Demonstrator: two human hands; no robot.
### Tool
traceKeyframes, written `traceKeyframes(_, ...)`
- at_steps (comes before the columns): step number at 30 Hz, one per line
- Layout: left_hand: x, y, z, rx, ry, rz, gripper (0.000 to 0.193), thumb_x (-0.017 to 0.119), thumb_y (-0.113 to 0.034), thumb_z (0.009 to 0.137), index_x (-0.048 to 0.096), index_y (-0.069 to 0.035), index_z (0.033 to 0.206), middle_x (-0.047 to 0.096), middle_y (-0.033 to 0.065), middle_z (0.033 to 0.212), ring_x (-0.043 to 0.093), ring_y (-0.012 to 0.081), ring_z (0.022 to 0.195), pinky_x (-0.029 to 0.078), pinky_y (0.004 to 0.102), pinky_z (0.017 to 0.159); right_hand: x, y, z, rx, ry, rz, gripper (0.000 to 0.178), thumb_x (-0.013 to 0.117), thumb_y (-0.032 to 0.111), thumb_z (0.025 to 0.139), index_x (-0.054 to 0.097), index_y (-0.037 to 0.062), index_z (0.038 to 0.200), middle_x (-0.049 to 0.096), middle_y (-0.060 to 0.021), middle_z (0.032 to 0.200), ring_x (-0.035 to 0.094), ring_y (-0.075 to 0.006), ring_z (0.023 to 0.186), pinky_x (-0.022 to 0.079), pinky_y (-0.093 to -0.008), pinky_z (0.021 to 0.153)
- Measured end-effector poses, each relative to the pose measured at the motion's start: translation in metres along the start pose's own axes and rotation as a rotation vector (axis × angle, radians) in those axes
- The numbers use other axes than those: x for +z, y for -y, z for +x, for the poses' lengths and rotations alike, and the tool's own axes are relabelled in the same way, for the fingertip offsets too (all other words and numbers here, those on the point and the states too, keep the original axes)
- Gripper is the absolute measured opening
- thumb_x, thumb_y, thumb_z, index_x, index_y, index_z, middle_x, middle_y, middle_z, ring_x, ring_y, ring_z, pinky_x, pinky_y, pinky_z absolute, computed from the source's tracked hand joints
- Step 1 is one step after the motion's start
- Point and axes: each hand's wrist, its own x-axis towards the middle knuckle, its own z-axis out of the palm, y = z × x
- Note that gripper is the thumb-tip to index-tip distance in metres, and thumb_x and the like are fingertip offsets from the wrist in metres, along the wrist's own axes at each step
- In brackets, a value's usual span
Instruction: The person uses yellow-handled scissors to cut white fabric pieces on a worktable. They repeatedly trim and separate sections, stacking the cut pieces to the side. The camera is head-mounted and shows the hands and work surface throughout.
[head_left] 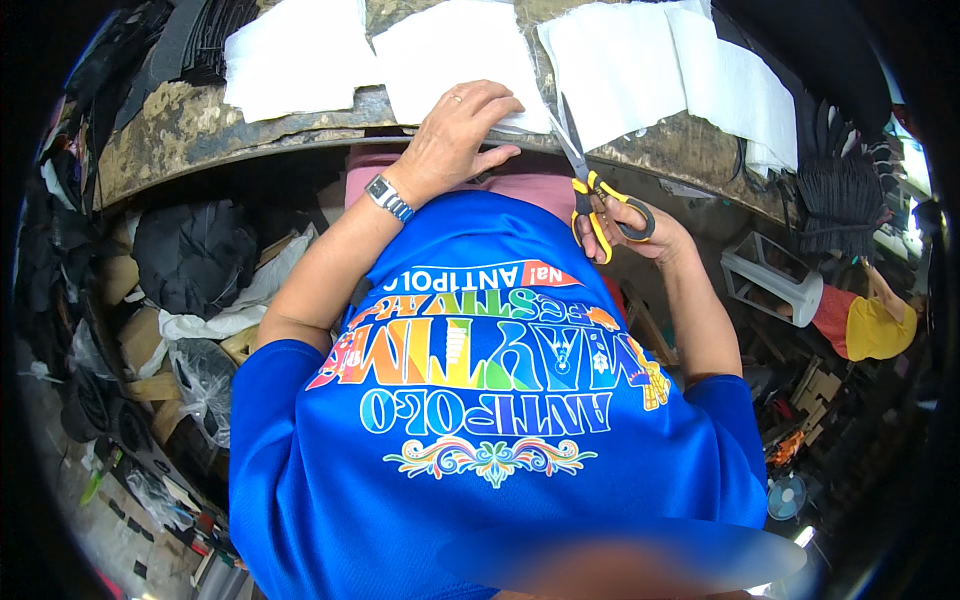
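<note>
My right hand [640, 228] grips a pair of scissors [582, 185] with yellow and black handles. Their blades stand slightly apart and point up toward the table edge, between two piles of white cloth. My left hand [462, 135], with a watch on its wrist, rests on the near edge of the middle white cloth pile [455, 55]. Its fingers lie over the cloth and the thumb is spread toward the right. Another white cloth pile [615, 70] lies just right of the scissor tips, and a third white cloth pile [295, 60] is at the left.
The worn wooden table [180, 140] curves across the top. Dark strips [215, 40] are stacked at its far left, and a black bundle [840, 205] hangs at the right. A black bag [195, 255] sits low at left. Beyond a grey stool [775, 280] is a person in yellow [880, 325].
</note>
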Motion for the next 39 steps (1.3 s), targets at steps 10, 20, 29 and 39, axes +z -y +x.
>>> traceKeyframes(10,-0.005,0.006,-0.003,0.093,0.137,0.084,0.041,0.075,-0.017,0.076,0.064,-0.015,0.116,0.058,0.0035,0.123,0.051,0.0243,0.119,0.04,0.0393,0.101,0.004,-0.006,-0.032,0.116,-0.27,-0.266,0.052,0.066,0.054,0.082,0.06,0.0049,0.097,0.065,-0.0057,0.077,0.064,-0.0123,0.069,0.047,-0.0228,0.06)
traceKeyframes(20,-0.005,0.012,0.005,0.018,0.034,-0.06,0.022,0.072,-0.012,0.079,0.07,-0.011,0.101,0.066,0.0024,0.108,0.06,0.0213,0.103,0.051,0.0328,0.087,0.008,-0.029,-0.037,-0.005,-0.236,-0.204,0.06,0.065,0.061,0.081,0.06,0.0036,0.096,0.065,-0.0064,0.075,0.061,-0.0118,0.065,0.044,-0.0217,0.056)
traceKeyframes(29,0.013,0.015,0.019,0.094,-0.014,0.005,0.025,0.069,-0.009,0.078,0.069,-0.007,0.103,0.064,0.0069,0.108,0.057,0.0274,0.103,0.047,0.0374,0.093,-0.042,-0.026,-0.039,-0.251,-0.602,0.325,0.049,0.063,0.054,0.089,0.059,0.0049,0.093,0.063,-0.0082,0.072,0.062,-0.0165,0.058,0.046,-0.0258,0.048)
traceKeyframes(39,0.027,0.017,0.024,0.07,0.015,0.011,0.033,0.067,-0.005,0.08,0.067,-0.013,0.113,0.062,0.0066,0.122,0.051,0.0262,0.126,0.035,0.0463,0.111,0.014,-0.049,-0.031,-0.219,-0.799,0.222,0.043,0.062,0.05,0.091,0.058,0.0072,0.093,0.064,-0.0067,0.069,0.061,-0.0131,0.054,0.039,-0.0221,0.045)
